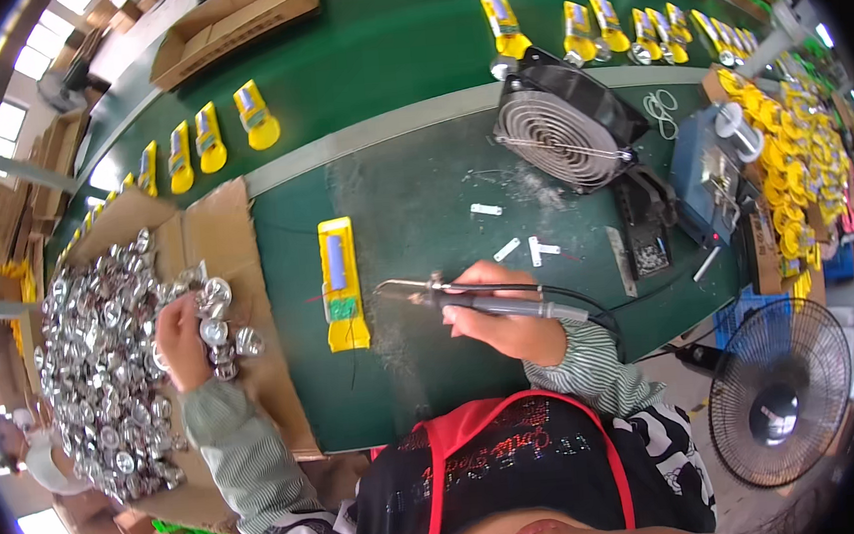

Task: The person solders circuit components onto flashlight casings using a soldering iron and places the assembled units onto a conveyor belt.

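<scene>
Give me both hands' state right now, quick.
Left hand: closed around shiny silver reflector cups, at the pile in the cardboard box.
Right hand: closed on a soldering iron, tip beside the yellow housing.

Bright, mirror-glossy metal on the heaped silver reflector cups point(104, 363) under the left hand point(180, 342), over dull brown corrugated cardboard point(229, 232). Smooth glossy yellow plastic on the open casing point(342, 284). Matt green, scuffed and dusty covering on the workbench point(412, 208). Dark matt plastic grip and shiny metal tip on the soldering iron point(470, 299) in the right hand point(511, 321). Striped woven cloth on the sleeves point(241, 452).
</scene>
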Available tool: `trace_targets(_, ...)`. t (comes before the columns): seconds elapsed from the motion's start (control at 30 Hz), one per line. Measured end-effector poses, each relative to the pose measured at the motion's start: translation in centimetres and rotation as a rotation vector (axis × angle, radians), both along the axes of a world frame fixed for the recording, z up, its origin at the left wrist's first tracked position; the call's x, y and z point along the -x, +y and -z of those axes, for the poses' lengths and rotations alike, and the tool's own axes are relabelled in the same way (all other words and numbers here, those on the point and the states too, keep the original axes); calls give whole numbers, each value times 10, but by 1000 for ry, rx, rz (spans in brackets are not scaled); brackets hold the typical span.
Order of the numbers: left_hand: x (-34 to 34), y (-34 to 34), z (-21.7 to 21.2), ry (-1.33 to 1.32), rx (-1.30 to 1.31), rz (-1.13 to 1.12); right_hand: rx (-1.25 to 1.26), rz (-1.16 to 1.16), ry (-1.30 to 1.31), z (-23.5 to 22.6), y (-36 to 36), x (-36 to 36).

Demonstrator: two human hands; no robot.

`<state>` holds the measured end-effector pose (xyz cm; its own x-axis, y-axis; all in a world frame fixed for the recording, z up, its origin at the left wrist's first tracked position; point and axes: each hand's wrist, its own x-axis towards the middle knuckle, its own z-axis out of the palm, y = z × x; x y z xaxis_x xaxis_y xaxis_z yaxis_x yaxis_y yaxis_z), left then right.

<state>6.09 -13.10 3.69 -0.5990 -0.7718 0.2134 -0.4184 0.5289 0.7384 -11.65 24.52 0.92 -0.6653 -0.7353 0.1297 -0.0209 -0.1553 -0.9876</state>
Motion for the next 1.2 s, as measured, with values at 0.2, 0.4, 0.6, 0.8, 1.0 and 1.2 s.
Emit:
trace_targets(0.2, 3, 52, -18, 96, -194, -27, -37, -14, 46, -6, -2, 4)
trace_targets(0.4, 34, 138, 13, -171, 23, 397, -63, 4, -99, -14, -6, 2)
trace_targets(0.6, 37, 151, 27, -189, 183, 332, -100, -25, -130, -15, -20, -2)
trace_targets(0.8, 33, 155, 25, -197, -83, 286, -83, -83, -116, -7, -34, -2)
trace_targets(1.0, 33, 154, 28, -201, -118, 294, -111, -108, -218, -4, -45, -2)
trace_targets(1.2, 32, 153, 27, -203, -136, 304, -103, -103, -266, 1, -49, -3)
